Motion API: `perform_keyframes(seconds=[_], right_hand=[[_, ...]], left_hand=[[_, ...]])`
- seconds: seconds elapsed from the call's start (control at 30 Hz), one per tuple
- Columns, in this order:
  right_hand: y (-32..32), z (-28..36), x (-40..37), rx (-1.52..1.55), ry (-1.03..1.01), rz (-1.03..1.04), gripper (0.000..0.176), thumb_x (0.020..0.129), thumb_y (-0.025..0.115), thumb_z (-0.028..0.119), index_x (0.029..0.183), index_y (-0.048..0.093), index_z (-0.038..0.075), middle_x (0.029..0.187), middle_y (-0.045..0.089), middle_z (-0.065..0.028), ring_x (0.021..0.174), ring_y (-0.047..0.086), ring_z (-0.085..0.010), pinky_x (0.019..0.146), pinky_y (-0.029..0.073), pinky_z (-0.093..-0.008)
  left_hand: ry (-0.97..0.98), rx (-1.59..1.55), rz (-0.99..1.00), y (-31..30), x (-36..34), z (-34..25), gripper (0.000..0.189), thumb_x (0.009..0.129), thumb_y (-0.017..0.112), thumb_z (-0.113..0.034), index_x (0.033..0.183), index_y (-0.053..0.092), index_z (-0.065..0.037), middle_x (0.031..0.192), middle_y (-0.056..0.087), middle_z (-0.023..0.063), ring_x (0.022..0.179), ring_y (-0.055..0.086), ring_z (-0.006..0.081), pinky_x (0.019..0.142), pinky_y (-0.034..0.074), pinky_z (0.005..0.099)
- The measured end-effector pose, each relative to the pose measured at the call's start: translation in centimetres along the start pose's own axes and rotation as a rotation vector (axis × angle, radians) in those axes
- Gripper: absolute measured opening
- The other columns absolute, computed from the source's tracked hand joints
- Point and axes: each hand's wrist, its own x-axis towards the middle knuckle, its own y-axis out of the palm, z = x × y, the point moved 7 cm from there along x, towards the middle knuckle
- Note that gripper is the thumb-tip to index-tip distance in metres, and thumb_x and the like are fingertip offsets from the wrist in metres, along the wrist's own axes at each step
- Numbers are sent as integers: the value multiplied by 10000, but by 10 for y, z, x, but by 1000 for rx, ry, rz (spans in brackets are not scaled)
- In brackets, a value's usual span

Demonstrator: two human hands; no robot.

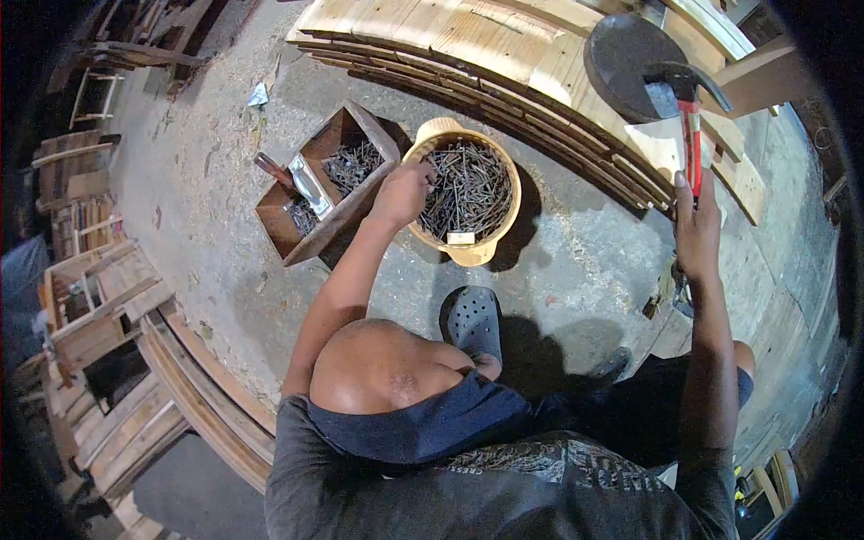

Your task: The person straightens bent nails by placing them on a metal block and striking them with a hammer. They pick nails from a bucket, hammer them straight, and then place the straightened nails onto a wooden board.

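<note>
My right hand (698, 229) is wrapped round the red handle of a claw hammer (691, 135). The hammer's dark head lies over a round, dark disc (625, 65) on top of the stacked boards. At the left rim of a yellow basin (481, 253), my left hand (402, 192) is closed, its fingers curled together. Whatever those fingers may hold is too small or hidden to make out. Loose nails (468, 187) fill the basin in a tangled heap.
Left of the basin stands a wooden box (313, 236) with more nails in its compartments and a dark-handled tool (275, 169) across it. Curved stacks of planks (450, 36) lie ahead. My clog-shod foot (473, 322) rests on the concrete floor; more timber (202, 396) lies at left.
</note>
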Motion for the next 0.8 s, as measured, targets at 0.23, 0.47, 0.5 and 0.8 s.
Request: perform_keyframes(seconds=[0.23, 0.47, 0.5, 0.8], right_hand=[[-3, 8, -2, -28, -48, -38, 298, 1012, 440, 330, 1144, 476, 66, 835, 596, -226, 762, 589, -346, 730, 455, -407], [-2, 8, -1, -28, -154, -106, 297, 1011, 440, 319, 1142, 483, 56, 833, 587, -232, 743, 565, -369, 729, 454, -414], [-3, 8, -1, -29, -155, -105, 297, 1011, 440, 319, 1142, 483, 56, 833, 587, -232, 743, 565, -369, 729, 454, -414], [-3, 8, -2, -78, -154, -117, 292, 1010, 447, 311, 1154, 488, 59, 848, 598, -220, 761, 578, -351, 745, 457, -397]], left_hand=[[-266, -451, -201, -29, -20, 21, 167, 800, 664, 2, 967, 669, -9, 886, 679, 128, 786, 666, 179, 708, 513, 329], [-336, -1112, -247, -21, -24, 42, 232, 843, 687, -45, 1033, 597, 54, 883, 669, 123, 830, 667, 187, 784, 558, 297], [-349, -1148, -250, -21, -25, 42, 223, 850, 679, -43, 1037, 595, 43, 895, 667, 119, 832, 667, 190, 789, 556, 297], [-312, -1274, -242, -25, -26, 35, 158, 865, 649, -16, 1012, 595, 9, 909, 662, 114, 821, 665, 197, 795, 560, 312]])
